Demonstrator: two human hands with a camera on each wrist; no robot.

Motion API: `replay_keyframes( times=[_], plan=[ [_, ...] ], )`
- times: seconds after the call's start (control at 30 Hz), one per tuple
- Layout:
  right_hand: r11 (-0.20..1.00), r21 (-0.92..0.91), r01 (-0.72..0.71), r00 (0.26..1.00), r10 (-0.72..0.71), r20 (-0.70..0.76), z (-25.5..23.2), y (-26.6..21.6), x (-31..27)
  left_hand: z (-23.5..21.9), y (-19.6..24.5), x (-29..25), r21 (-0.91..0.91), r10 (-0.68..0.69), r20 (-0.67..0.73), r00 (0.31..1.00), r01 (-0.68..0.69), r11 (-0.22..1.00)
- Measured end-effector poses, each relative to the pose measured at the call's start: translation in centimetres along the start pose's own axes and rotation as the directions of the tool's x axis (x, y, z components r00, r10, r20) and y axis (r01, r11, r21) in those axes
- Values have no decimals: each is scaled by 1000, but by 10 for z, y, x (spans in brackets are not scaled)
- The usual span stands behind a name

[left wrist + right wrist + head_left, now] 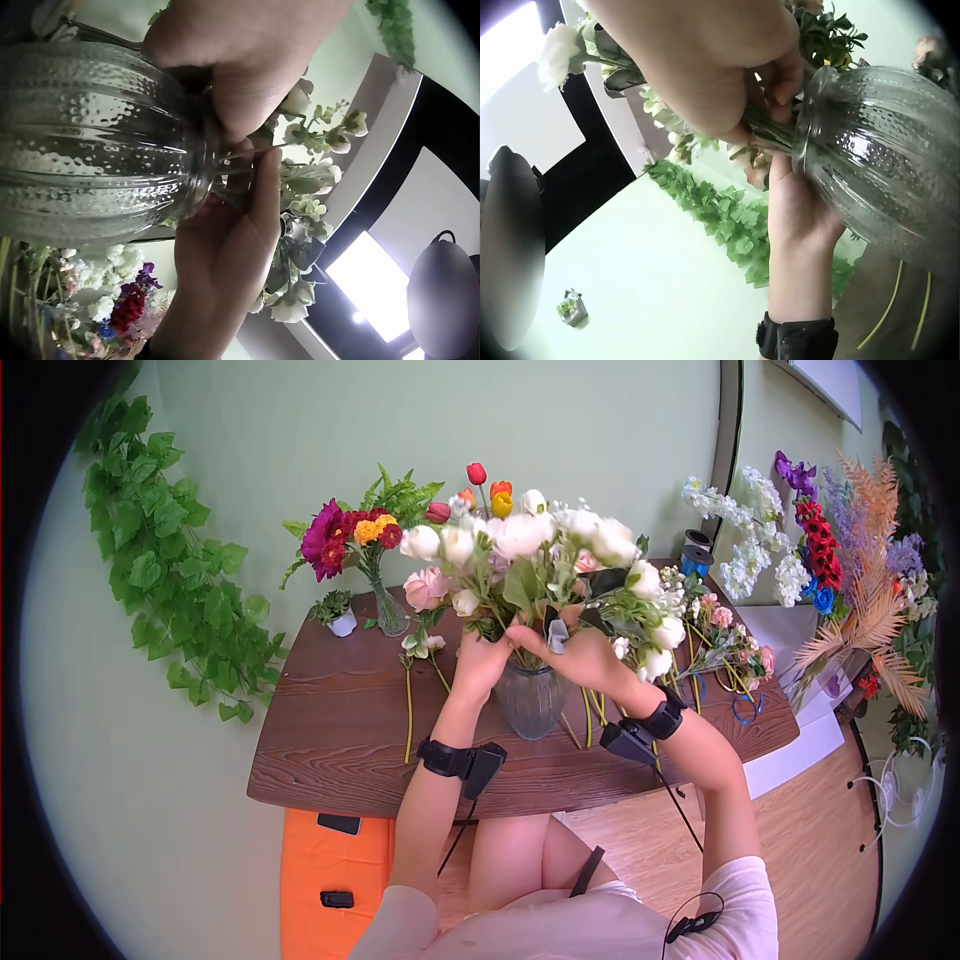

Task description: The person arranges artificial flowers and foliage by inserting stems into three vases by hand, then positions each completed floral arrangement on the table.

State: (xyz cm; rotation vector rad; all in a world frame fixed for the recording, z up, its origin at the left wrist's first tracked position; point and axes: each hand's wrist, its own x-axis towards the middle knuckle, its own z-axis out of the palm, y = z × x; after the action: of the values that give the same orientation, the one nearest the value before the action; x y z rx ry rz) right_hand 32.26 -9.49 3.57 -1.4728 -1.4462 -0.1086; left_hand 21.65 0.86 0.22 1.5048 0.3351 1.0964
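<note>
A full bouquet of white and pink artificial flowers stands with its stems in the mouth of a ribbed clear glass vase. Both hands meet at the vase's neck. My right hand curls its fingers round the stems just above the glass rim, as the right wrist view shows. From the other side my left hand grips the bunch at the same height, its thumb close by the rim in the left wrist view; leaves and blooms hide some of its fingers from above.
Loose flower stems lie on the brown wooden table on both sides. A small vase of colourful flowers and a potted succulent stand back left. Ribbon spools are at back right, beyond them more flowers.
</note>
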Motion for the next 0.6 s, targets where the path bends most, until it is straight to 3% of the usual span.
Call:
replay_keyframes(
  times=[0.07,0.13,0.17,0.3,0.33,0.37,0.4,0.43,0.5,0.53,0.57,0.6],
  plan=[
    [1000,18,-17,999,17,33,6,18,1,-3,-1,3,112,-191,-50,980,195,974],
    [988,107,111,991,-118,65,-6,2,1,-5,-5,5,63,-198,-40,979,200,978],
    [994,-97,-41,972,62,227,-7,12,0,-5,-7,5,15,-204,-28,979,204,979],
    [990,-144,9,959,32,283,-10,4,2,-8,7,-1,-109,-132,61,989,138,984],
    [989,-100,113,972,-89,219,-13,-4,3,-12,7,-2,-108,-133,61,989,139,984],
    [974,-63,218,967,-207,149,-14,-8,2,-16,7,-2,-188,-104,158,982,133,973],
    [974,-63,218,967,-207,149,-14,-6,3,-21,8,-3,-265,-67,250,966,135,955],
    [970,-44,240,956,-228,184,-12,-3,3,-32,2,-2,-264,-67,250,966,135,955],
    [965,-23,261,943,-250,218,-3,11,1,-53,-18,2,-317,-94,454,886,259,912],
    [917,-147,371,921,-343,185,9,27,0,-49,-10,-2,-316,-94,454,886,258,913],
    [843,-272,464,885,-435,164,24,47,-3,-39,6,-8,-368,-52,414,909,219,904],
    [648,-386,657,740,-652,166,42,98,-15,-33,15,-13,-416,-12,372,928,179,891]
  ],
)
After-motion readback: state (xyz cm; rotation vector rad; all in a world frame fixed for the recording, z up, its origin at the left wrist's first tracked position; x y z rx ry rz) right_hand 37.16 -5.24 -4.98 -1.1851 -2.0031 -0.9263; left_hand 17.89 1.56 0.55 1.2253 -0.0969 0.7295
